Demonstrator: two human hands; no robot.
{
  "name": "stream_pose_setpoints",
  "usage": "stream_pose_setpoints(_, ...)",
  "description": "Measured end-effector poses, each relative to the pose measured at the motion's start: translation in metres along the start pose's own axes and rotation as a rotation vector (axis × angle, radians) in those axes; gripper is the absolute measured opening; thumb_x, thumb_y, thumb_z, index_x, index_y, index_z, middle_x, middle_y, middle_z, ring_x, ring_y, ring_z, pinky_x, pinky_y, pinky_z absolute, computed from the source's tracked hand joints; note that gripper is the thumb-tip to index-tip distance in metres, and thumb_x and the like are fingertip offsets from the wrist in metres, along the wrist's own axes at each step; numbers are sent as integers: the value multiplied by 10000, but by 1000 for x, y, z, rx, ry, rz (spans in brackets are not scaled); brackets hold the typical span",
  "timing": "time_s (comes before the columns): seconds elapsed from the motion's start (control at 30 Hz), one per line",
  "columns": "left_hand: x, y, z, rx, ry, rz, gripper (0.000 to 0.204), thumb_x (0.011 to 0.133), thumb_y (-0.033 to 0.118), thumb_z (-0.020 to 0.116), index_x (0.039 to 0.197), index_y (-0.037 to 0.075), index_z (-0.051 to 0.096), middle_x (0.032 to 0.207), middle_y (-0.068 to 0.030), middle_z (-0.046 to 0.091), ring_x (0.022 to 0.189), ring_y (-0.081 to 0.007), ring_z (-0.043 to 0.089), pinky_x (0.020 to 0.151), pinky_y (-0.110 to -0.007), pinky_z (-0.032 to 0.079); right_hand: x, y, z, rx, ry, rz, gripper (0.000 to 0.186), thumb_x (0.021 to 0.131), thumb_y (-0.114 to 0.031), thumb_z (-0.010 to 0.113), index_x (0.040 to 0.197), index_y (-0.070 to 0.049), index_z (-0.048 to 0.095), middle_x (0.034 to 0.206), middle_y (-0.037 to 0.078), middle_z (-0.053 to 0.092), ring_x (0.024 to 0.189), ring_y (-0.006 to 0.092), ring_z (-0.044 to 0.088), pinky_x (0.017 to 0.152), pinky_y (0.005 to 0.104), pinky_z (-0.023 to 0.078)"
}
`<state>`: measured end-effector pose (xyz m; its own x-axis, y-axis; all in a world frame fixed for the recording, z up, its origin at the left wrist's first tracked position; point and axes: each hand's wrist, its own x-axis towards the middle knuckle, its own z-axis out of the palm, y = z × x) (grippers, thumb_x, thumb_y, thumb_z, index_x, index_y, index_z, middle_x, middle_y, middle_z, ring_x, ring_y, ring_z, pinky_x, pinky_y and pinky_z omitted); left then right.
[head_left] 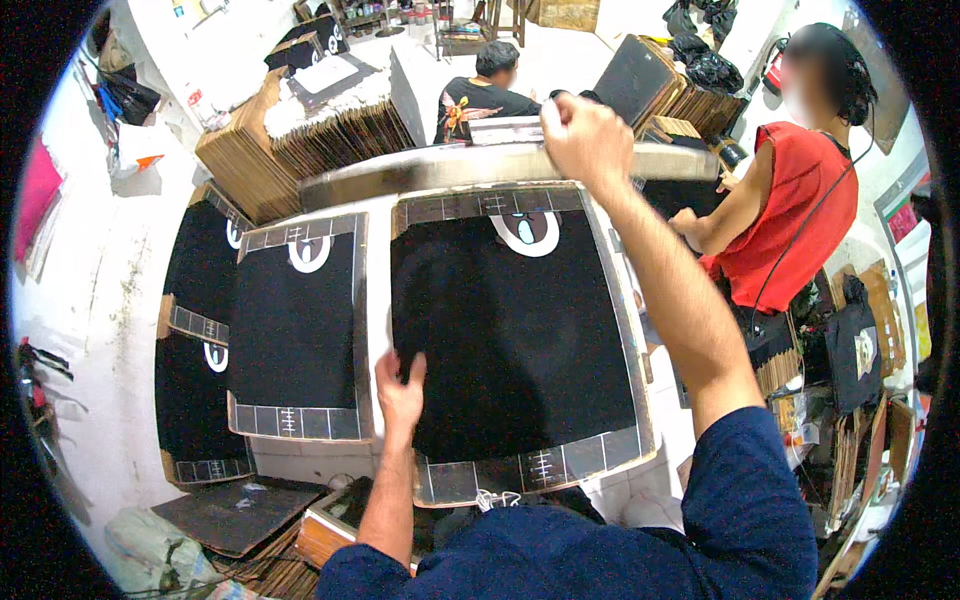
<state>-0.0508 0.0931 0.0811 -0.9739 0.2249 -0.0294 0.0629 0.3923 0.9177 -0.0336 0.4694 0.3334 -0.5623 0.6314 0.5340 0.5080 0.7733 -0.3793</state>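
Observation:
My right hand [590, 145] is raised at the far edge of the board, its fingers closed at a long, pale frame [400, 178] seen nearly edge-on and blurred. A paler strip [505, 130] lies beside the fist; the exact grip is unclear. Below is a black fabric panel [500, 340] on a flat board, bordered with grey marked tape and printed with a white-and-brown eye [525, 232]. Over this panel's left edge, my left hand [400, 390] hovers with thumb and fingers apart, holding nothing.
More black panels [295, 340] with eye prints sit to the left. Board stacks [350, 145] stand beyond. A person in red [790, 220] works at the right; another in black [490, 100] is at the back. A dark board [240, 510] lies low left.

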Motion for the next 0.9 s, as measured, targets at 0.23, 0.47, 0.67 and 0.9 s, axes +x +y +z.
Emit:
stream_pose_setpoints(0.23, 19, 81, 40, -1361, 54, -817, 907, 854, 751, 562, 1501, 126, 443, 1412, -161, 469, 1300, -342, 473, 1133, -598, 368, -207, 67, 78, 202, -96, -214, 237, 870, -262, 724, 1038, -94, 715, 931, 147, 646, 915, 358, 634, 819, 465, 536)
stream_pose_setpoints(0.47, -14, -34, 89, -891, 280, -969, 748, 929, 537, 615, 1448, 26, 443, 1378, -149, 524, 1251, -288, 530, 1111, -484, 406, -201, 167, 188, 59, -395, -138, 565, 780, -254, 807, 1283, -74, 624, 1276, 163, 574, 1212, 355, 538, 1018, 484, 452)
stream_pose_setpoints(0.67, -20, -71, 100, 631, -63, 613, 634, 833, 386, 844, 1330, 74, 605, 1251, -82, 602, 1256, -277, 554, 1111, -495, 392, -44, 186, 288, -77, -252, -364, 870, 704, -195, 883, 1473, -70, 495, 1490, 171, 493, 1429, 378, 427, 1158, 484, 374)
stream_pose_setpoints(0.9, 5, -119, 83, 821, -255, 754, 709, 698, 307, 851, 1353, 170, 618, 1302, -45, 596, 1302, -230, 536, 1179, -476, 331, 2, 176, 323, -212, -528, -397, 629, 750, -287, 884, 1299, -109, 631, 1142, 85, 683, 1166, 304, 609, 974, 477, 461)
